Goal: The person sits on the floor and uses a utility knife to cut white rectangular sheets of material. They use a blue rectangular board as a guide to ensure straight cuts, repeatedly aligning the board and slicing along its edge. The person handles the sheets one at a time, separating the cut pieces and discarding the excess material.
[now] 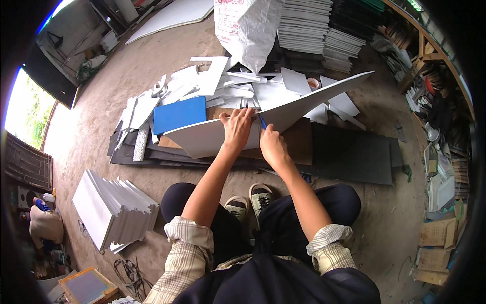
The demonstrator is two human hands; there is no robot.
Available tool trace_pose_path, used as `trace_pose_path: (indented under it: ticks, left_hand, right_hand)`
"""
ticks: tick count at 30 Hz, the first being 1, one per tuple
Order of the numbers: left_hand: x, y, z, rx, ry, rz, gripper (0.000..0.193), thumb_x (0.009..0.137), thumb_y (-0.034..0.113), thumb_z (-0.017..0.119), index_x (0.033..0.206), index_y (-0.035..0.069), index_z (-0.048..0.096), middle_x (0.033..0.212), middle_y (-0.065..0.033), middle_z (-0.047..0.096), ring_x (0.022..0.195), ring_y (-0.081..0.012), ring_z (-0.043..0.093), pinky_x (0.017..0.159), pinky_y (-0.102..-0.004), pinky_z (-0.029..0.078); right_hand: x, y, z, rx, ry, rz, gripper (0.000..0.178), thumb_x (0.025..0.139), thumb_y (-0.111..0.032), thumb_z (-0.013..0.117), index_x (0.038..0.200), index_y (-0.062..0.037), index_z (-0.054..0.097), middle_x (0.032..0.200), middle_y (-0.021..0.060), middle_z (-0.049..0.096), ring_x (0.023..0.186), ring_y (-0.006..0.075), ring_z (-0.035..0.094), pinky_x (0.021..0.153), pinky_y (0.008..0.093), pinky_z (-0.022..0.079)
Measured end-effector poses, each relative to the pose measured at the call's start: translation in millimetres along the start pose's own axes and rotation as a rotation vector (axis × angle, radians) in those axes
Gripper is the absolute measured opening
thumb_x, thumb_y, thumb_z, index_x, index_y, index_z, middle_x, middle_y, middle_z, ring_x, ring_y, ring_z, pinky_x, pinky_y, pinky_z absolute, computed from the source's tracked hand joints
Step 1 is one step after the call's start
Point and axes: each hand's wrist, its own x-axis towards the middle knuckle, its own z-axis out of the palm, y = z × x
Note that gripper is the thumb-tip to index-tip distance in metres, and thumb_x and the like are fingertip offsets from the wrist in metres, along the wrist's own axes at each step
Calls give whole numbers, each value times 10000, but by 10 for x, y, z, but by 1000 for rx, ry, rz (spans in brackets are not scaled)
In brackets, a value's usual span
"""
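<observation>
A large white foam sheet (202,139) lies in front of me over a brown board (299,144), its right part lifting up and away. My left hand (237,127) grips the sheet near its far edge, fingertips bent over that edge. Close beside it, my right hand (274,147) is closed around a blue-handled cutter knife (263,122). The knife's tip is at the sheet; its blade is too small to make out. A flat blue rectangular piece (181,114) lies just left of my left hand.
White offcuts (202,78) are heaped beyond the sheet, with a tape roll (314,83) among them. Black sheets (349,152) lie underneath. A white sack (248,30) and stacked white sheets (304,25) stand behind. White panels (114,210) stand at left; cartons (436,235) line the right.
</observation>
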Motion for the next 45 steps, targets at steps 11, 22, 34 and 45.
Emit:
trace_pose_path:
  ticks: [11, 22, 34, 45]
  left_hand:
    - [-10, -51, 35, -72, 14, 33, 147, 825, 181, 526, 956, 116, 508, 842, -4, 574, 849, -180, 544, 766, -491, 274]
    - [137, 88, -83, -257, -6, -215, 217, 763, 307, 615, 868, 118, 596, 844, -28, 591, 770, -218, 573, 767, -431, 216]
    - [154, 38, 54, -181, 94, -174, 164, 730, 291, 645, 817, 156, 614, 784, 25, 576, 859, -146, 543, 772, -459, 243]
    - [104, 1, 76, -115, 64, -138, 185, 701, 301, 662, 788, 144, 617, 776, 39, 595, 832, -145, 534, 764, -450, 247]
  right_hand:
    - [73, 22, 64, 43, -56, 27, 209, 858, -103, 376, 910, 84, 453, 762, 317, 572, 777, 448, 579, 659, 481, 497]
    - [-60, 68, 24, 85, -106, 67, 208, 841, -82, 365, 914, 89, 460, 796, 343, 558, 818, 459, 564, 706, 506, 473]
    - [201, 91, 180, 136, -138, 70, 238, 837, -102, 370, 917, 82, 498, 854, 346, 550, 875, 474, 536, 770, 512, 445]
    - [-68, 140, 249, 66, -200, 102, 286, 875, -178, 395, 925, 78, 511, 852, 327, 564, 883, 453, 548, 753, 513, 456]
